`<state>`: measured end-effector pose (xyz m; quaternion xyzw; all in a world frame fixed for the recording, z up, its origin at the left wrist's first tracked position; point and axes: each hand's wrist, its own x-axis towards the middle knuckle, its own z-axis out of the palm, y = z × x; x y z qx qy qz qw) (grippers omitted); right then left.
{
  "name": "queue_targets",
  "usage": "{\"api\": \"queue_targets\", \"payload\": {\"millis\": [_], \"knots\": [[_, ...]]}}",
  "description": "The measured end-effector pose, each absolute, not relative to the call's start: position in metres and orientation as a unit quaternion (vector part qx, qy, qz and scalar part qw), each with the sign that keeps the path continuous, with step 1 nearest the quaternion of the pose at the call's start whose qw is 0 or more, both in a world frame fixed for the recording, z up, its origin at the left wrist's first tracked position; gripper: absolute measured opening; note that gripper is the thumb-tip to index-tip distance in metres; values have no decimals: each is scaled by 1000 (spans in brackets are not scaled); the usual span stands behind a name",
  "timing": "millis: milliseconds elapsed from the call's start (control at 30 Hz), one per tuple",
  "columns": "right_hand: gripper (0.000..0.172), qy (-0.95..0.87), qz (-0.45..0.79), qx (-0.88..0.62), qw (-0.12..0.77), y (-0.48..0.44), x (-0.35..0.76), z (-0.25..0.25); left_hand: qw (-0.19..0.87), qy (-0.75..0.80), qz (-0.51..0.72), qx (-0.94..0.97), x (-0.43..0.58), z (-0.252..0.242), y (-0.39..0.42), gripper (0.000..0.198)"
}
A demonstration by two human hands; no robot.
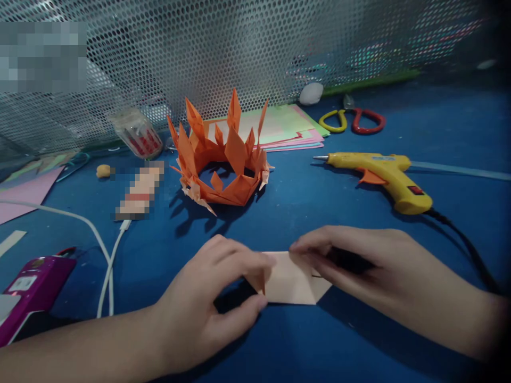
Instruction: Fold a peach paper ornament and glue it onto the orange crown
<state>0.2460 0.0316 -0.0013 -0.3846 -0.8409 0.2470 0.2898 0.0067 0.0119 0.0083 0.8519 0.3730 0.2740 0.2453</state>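
Note:
A small pale, partly folded sheet of paper (288, 279) lies on the blue table, spanning the gap between my hands. My left hand (215, 292) grips its left end, with the forefinger on the top edge and the thumb at the lower corner. On the right side, my right hand (359, 271) pinches the paper's upper edge between thumb and fingers; some fingers are hidden behind the hand. Just beyond stands an orange folded-paper crown (223, 194) with tall points and small paler pieces on its sides.
A yellow glue gun (379, 167) lies to the right, its black cord running towards my right wrist. Scissors (367, 127), stacked coloured paper (279, 130) and a jar (138, 135) sit along the mesh screen (223, 53). White cables (107, 266) and a purple device (40, 290) are at left.

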Motion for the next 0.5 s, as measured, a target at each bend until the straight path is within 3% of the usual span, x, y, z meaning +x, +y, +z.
{"api": "queue_targets", "payload": {"millis": [67,200,367,500], "knots": [[17,-854,209,-377,292,33,246,-3,189,356,241,883,6,9,12,20],[16,-880,140,-334,306,32,249,-5,102,295,207,927,6,9,12,24],[16,-906,225,-269,236,22,251,-8,-26,266,181,947,6,9,8,27],[14,-916,208,-262,222,20,248,-8,-64,226,187,954,7,11,7,22]]}}
